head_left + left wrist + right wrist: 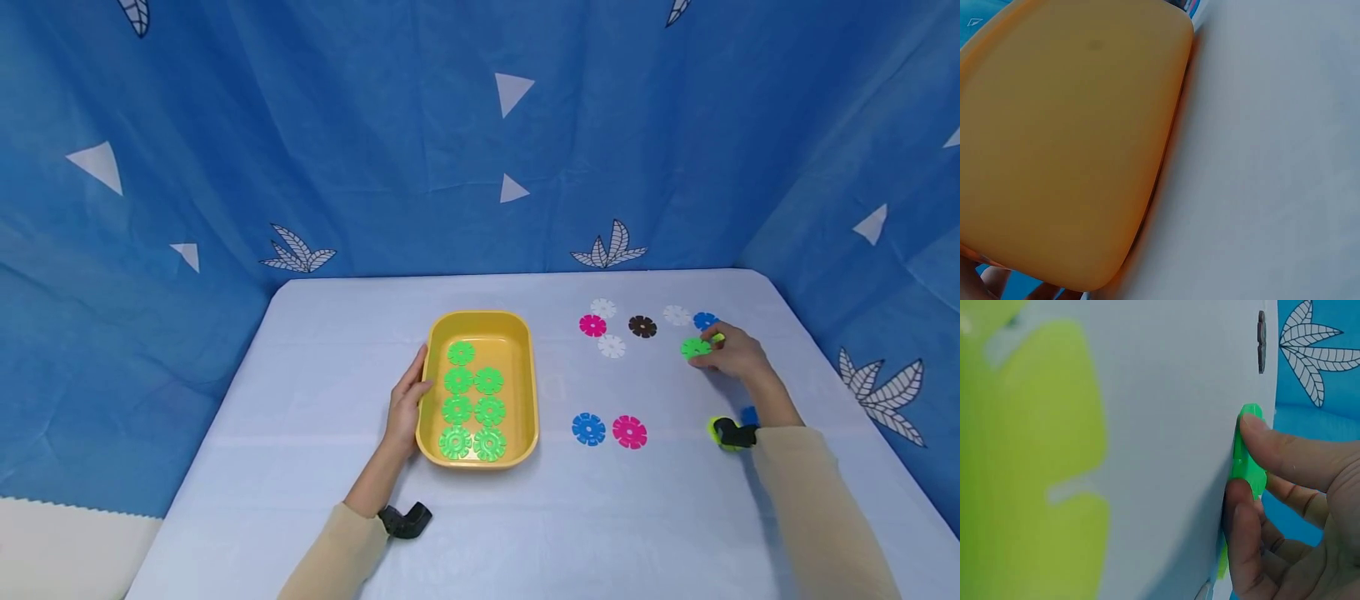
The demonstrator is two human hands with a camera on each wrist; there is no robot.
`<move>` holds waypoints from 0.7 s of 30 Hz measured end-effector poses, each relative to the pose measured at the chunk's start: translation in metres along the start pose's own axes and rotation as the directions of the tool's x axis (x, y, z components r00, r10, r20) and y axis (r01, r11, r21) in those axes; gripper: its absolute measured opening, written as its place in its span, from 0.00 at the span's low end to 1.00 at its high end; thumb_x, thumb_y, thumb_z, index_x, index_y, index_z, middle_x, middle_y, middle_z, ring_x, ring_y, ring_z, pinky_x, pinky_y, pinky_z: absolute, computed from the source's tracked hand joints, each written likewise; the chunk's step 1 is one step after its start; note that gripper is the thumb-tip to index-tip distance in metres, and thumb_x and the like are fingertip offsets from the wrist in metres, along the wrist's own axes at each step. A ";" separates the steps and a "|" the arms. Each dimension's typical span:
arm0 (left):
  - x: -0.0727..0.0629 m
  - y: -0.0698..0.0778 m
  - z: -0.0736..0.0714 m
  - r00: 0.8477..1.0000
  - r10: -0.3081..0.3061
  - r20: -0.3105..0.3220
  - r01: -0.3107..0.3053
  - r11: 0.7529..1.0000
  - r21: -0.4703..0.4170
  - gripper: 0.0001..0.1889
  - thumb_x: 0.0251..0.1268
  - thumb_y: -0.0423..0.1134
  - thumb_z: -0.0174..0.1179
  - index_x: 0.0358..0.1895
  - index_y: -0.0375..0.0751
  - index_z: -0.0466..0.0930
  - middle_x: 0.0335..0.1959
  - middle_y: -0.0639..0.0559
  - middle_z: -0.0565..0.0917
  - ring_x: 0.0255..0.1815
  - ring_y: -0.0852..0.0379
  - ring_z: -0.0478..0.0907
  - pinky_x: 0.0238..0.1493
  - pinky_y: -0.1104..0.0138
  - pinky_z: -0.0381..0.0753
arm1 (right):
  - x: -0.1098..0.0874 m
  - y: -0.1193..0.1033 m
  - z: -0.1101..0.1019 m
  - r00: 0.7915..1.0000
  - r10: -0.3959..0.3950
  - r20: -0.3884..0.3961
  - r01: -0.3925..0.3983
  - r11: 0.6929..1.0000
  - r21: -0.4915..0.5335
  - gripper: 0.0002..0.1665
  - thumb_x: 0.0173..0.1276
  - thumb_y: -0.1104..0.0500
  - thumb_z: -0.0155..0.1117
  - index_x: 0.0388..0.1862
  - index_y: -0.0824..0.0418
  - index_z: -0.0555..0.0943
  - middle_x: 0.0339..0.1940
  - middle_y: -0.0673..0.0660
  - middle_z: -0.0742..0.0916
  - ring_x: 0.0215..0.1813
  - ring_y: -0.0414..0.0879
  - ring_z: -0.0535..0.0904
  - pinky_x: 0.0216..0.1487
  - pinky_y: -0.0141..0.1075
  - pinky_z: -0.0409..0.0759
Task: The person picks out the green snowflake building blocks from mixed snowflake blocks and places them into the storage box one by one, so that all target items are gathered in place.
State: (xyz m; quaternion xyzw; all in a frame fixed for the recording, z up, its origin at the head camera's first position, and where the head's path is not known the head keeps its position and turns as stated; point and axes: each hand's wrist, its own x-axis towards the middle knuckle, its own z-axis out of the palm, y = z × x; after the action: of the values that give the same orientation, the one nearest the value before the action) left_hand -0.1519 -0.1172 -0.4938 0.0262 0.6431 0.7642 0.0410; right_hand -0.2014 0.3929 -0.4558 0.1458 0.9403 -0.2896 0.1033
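Observation:
My left hand (pixel 406 407) grips the left side of a yellow plastic tray (pixel 533 392), thumb over the rim. In the left wrist view the tray's smooth outside (pixel 1079 137) fills much of the picture, and only a few fingertips show. Several green notched discs (pixel 489 381) lie flat inside the tray. At the right of the table my right hand (pixel 733 353) pinches another green notched disc (pixel 1250 453) between thumb and fingers, close to the tabletop. A yellow-green piece (pixel 718 337) is partly hidden by that hand, and a blue disc (pixel 705 321) lies just beyond it.
White discs (pixel 603 308), a pink disc (pixel 592 325) and a dark brown disc (pixel 642 326) lie right of the tray. Nearer are a blue disc (pixel 588 429) and a pink one (pixel 629 432). A yellow-green disc (pixel 717 442) sits partly under my right wrist camera. Blue cloth (pixel 420 150) hangs behind.

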 end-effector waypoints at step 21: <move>0.001 -0.001 0.000 1.000 -0.007 -0.013 0.007 1.000 0.024 0.31 0.75 0.33 0.41 0.78 0.52 0.51 0.80 0.60 0.49 0.81 0.62 0.42 0.80 0.64 0.46 | -0.004 -0.009 -0.005 0.998 -0.056 0.006 0.055 0.986 0.158 0.25 0.68 0.64 0.56 0.62 0.74 0.71 0.47 0.71 0.76 0.30 0.41 0.83 0.32 0.31 0.85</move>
State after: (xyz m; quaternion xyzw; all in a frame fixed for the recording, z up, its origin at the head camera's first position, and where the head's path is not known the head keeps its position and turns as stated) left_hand -0.1532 -0.1170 -0.4950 0.0196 0.6527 0.7563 0.0395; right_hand -0.2010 0.3881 -0.4461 0.1257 0.9177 -0.3665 0.0885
